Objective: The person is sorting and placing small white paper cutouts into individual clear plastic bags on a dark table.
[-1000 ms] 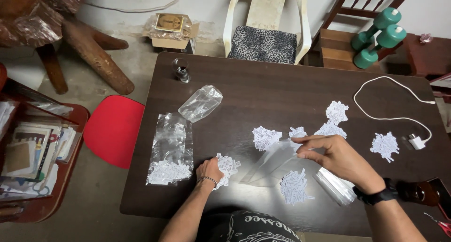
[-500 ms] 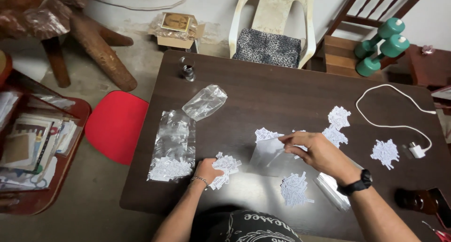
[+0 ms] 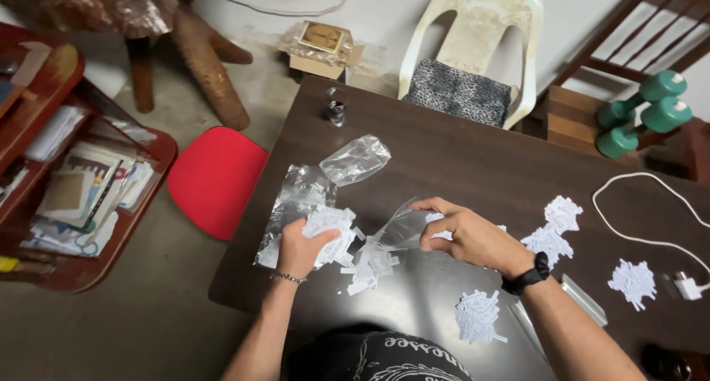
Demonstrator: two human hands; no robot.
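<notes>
While the left hand (image 3: 299,249) clutches a bunch of small white paper slips (image 3: 330,229), the right hand (image 3: 466,237) pinches open a clear plastic bag (image 3: 399,229) between both hands. More loose slips (image 3: 370,266) spill just below the bag on the dark wooden table (image 3: 458,159).

A white chair (image 3: 473,48) with a patterned cushion (image 3: 458,96) stands at the table's (image 3: 458,159) far edge. A red stool (image 3: 214,177) sits off its left edge. Green dumbbells (image 3: 640,111) lie beyond the far right corner; a white cable (image 3: 629,218) curls near the right edge.
</notes>
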